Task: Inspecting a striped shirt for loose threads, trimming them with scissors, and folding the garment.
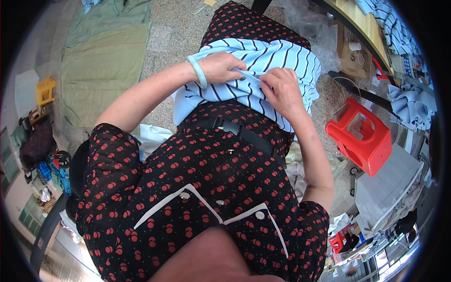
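Across my lap lies a light blue garment [296, 61] with dark stripes, bunched in folds. My left hand [220, 68], with a pale bangle [197, 72] on its wrist, pinches a fold near the middle of the cloth. A small dark thing [242, 78] shows by its fingertips, too small to name. My right hand [284, 89] grips the same fold a little to the right, its thumb and fingers closed on the fabric. Between the two hands a short stretch of the edge is drawn out. The garment's other parts are hidden in the folds.
A red plastic stool [361, 136] stands on the floor to my right. At the upper right is a wooden table [371, 33] with more striped cloth [399, 30] on it. A green cloth [103, 66] covers the floor at left, with a yellow stool [45, 90] beyond.
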`<act>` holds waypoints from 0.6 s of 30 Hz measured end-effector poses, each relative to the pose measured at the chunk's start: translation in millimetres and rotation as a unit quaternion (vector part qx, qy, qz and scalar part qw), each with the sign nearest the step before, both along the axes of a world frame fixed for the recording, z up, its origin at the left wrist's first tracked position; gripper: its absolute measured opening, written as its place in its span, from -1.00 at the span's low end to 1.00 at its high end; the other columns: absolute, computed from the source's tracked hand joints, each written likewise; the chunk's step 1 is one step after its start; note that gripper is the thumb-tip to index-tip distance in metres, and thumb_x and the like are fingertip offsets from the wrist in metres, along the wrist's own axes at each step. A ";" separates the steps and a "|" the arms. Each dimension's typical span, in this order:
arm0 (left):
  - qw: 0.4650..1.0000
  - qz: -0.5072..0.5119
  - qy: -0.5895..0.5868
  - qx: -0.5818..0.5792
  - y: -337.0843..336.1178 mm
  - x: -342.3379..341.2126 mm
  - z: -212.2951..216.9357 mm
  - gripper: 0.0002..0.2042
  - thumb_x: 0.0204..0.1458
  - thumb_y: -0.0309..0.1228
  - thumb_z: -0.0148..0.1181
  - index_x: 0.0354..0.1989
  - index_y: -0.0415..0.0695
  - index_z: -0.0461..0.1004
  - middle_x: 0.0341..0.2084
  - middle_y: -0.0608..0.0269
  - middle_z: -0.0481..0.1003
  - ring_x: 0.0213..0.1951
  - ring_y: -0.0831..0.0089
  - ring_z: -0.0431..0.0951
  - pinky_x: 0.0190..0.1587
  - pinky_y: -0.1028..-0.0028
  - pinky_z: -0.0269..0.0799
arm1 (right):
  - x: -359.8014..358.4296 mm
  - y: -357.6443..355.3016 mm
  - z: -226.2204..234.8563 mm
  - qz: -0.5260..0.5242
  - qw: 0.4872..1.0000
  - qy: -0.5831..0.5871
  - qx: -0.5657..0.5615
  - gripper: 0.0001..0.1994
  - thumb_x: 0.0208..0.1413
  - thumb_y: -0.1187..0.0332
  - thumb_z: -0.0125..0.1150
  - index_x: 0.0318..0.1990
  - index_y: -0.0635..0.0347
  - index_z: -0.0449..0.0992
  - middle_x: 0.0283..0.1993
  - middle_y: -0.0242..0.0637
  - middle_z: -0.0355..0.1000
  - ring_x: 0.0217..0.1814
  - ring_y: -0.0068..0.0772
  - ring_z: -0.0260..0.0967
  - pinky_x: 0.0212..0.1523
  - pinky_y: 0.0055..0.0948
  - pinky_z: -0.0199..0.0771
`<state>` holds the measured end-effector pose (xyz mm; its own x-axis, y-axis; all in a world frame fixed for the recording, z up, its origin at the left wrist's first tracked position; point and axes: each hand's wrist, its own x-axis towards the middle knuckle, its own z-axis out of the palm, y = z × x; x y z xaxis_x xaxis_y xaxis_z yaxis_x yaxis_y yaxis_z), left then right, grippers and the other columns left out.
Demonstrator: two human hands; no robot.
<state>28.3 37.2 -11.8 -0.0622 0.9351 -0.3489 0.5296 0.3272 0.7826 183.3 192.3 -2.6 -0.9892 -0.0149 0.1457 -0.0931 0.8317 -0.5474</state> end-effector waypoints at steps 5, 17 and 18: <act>0.999 -0.007 -0.047 -0.027 3.4 -5.0 -7.9 -0.76 -0.12 -0.29 0.00 -0.33 -0.15 0.44 -0.56 0.05 0.44 -0.46 0.21 0.42 -0.35 0.36 0.29 | 11.6 9.4 -0.7 0.009 1.000 -0.026 0.011 -0.91 -0.20 0.48 0.15 -0.45 0.19 0.43 -0.39 -0.30 0.30 -0.27 -0.28 0.24 -0.19 -0.37 0.19; 0.982 -0.021 -0.174 -0.067 59.9 15.3 -27.1 -0.69 -0.16 -0.25 0.09 -0.30 -0.23 0.46 -0.48 0.18 0.47 -0.40 0.45 0.42 -0.29 0.51 0.31 | 24.2 10.3 3.7 -0.087 0.971 -0.096 -0.201 -0.93 -0.18 0.54 0.12 -0.46 0.26 0.40 -0.40 -0.25 0.38 -0.40 -0.28 0.32 -0.38 -0.45 0.32; 0.976 0.000 -0.204 -0.077 57.8 16.8 -27.6 -0.70 -0.16 -0.26 0.09 -0.31 -0.23 0.46 -0.49 0.20 0.46 -0.42 0.47 0.40 -0.31 0.52 0.30 | 24.5 10.6 3.8 -0.088 0.971 -0.095 -0.201 -0.93 -0.18 0.54 0.12 -0.46 0.26 0.40 -0.40 -0.25 0.38 -0.40 -0.28 0.32 -0.38 -0.45 0.32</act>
